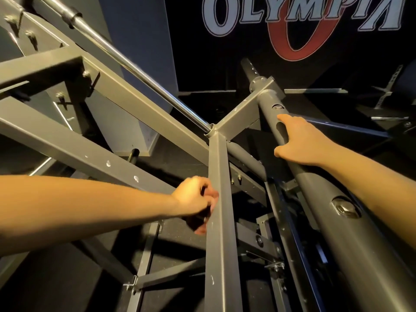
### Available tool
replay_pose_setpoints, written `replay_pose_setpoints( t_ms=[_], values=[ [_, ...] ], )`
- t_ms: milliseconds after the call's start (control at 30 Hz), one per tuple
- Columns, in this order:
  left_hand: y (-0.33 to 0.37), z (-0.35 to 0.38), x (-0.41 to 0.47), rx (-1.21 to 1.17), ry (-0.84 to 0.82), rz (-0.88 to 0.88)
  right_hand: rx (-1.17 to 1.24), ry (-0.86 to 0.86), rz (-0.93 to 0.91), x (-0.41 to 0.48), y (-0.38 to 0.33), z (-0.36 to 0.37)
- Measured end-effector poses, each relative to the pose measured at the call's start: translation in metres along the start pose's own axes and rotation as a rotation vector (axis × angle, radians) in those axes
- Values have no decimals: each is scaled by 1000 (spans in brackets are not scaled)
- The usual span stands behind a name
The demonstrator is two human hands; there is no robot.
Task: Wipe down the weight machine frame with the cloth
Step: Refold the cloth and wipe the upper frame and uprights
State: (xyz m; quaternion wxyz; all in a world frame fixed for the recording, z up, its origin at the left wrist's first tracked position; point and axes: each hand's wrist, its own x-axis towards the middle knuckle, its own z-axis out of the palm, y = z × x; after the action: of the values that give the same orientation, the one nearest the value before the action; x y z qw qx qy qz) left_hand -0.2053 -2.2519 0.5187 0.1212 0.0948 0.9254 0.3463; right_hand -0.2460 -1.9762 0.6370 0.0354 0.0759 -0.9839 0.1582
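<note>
Head view: the weight machine frame (135, 113) fills the scene, rigid, heavy painted steel; the right hand (299, 140) grasps its round tube (351, 244) as a brace; the left hand (195, 199) clenches the cloth (194, 222), dark, soft and bunched, against the square beam (219, 244); best gripped in a wad.

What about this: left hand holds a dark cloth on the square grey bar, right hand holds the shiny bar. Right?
No. In the head view the right hand holds the round grey tube, not the shiny bar. The left hand and dark cloth part is right.
</note>
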Motion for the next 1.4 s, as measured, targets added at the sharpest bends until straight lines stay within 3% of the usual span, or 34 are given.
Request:
replay_pose_setpoints(
  t_ms=[67,200,433,600,767,833,967,1067,1133,1233,1400],
  values=[
    [4,-1,15,-50,86,-65,-23,5,-5,0,0,2],
    [15,15,-12,-133,84,-165,-51,5,-8,0,0,1],
    [26,30,-66,30,-149,-213,-13,-2,2,-7,-5,-4],
    [23,23,-42,-75,8,-274,-49,6,3,-7,-5,-1],
    [26,24,-36,-215,61,-317,-87,2,-5,-8,-4,-2],
    [23,26,-48,-173,16,-338,-112,-10,-5,-11,-6,-4],
    [29,30,-78,-2,-225,-369,-247,-76,-15,-23,-22,-17],
    [45,15,-84,89,-311,-366,-267,-12,-202,-44,-53,-24],
    [56,-11,-80,73,-257,-327,-187,-151,-288,-61,-75,-22],
    [66,-47,-86,5,-141,-278,-1,-483,-253,-88,-98,-2],
    [90,-69,-114,-78,-135,-168,315,-689,-181,-112,-115,24]
  ],
)
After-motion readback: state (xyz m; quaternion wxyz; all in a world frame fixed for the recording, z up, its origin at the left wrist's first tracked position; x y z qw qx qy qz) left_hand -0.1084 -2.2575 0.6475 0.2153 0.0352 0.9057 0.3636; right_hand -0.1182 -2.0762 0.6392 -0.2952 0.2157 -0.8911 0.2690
